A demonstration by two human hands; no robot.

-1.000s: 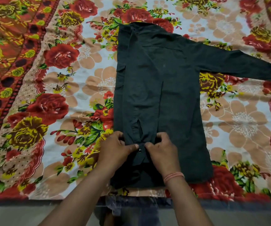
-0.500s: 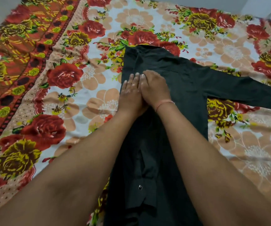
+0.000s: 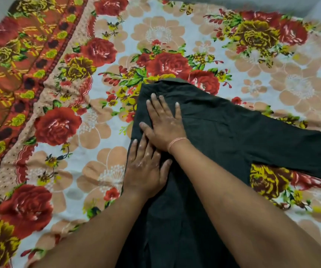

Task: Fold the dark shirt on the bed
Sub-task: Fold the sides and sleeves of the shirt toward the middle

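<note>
Pressing flat with fingers spread and gripping nothing, the right hand (image 3: 164, 123) lay near the collar of the dark shirt (image 3: 213, 136) and the left hand (image 3: 146, 169) just below it, along the folded-in left edge, the shirt lying on the floral bed (image 3: 97, 171) with one sleeve (image 3: 300, 153) reaching out to the right. Smoothing with open palms could have dragged the loose cloth and skewed that fold, and the unfolded sleeve might have bunched if pulled across carelessly

Dark shirt (image 3: 223, 136) lying flat on floral bed (image 3: 97, 132), left side folded in, one sleeve outstretched right
</note>
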